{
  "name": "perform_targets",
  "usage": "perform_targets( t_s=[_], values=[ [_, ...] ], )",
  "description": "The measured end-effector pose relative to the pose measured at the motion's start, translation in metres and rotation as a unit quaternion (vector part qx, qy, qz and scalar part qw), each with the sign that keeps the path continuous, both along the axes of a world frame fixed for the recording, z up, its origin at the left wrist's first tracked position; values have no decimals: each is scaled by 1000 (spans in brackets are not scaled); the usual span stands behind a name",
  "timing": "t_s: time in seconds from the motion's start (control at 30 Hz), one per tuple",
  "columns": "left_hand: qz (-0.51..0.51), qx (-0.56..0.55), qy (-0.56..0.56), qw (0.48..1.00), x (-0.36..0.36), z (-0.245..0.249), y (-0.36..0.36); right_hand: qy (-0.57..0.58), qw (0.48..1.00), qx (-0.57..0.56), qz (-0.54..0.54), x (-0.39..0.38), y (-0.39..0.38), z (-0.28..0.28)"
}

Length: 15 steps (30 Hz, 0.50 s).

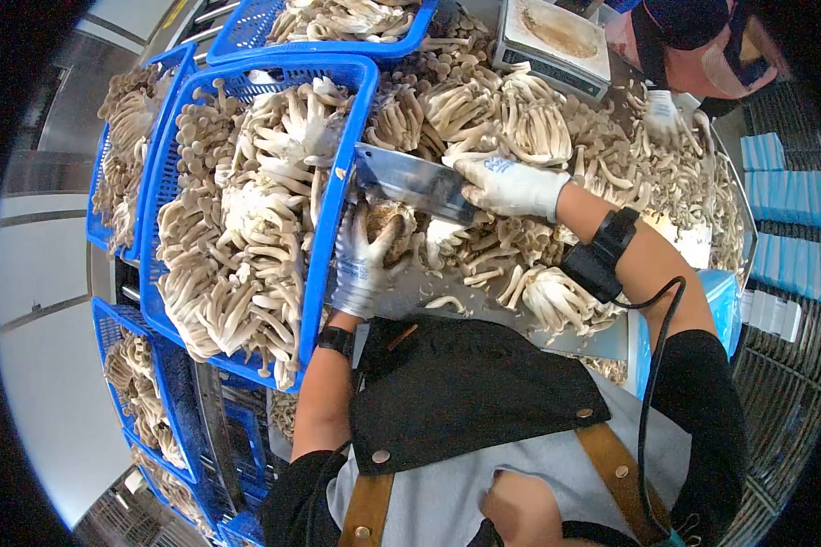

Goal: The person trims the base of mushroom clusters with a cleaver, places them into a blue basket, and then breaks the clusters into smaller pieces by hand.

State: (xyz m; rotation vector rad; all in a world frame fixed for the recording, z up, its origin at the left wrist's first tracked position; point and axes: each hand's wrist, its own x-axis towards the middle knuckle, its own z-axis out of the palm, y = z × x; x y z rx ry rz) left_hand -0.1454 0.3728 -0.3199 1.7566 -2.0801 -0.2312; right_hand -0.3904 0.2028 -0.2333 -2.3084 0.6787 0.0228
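My right hand (513,185), in a white glove, is closed around the grip end of a broad cleaver (410,179), whose grip is hidden under the fingers. The metal blade points left, toward the rim of a blue basket (360,118). Below the blade, my gloved left hand (360,264) grips a mushroom cluster (388,221) with its brownish base showing; part of the cluster is hidden. To the right of that hand, another mushroom cluster (556,296) lies on the metal table (420,290). The basket beside my left hand is heaped with pale-stemmed mushrooms (246,219).
A scale (554,41) with a soiled top stands at the back, behind piled mushrooms (534,114). More filled blue baskets (100,196) stand at the left. At the upper right is another person, with a gloved hand (663,114) at the mushrooms. Blue packs (789,201) lie far right.
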Motion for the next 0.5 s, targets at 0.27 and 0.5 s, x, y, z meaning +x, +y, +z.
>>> perform_targets(
  t_s=[0.27,0.5],
  values=[
    [14,-46,52,997,14,-27,12,34,976,191,-96,13,20,-59],
    [77,-46,249,964,7,-51,14,-109,979,148,-86,22,63,-63]
  ],
)
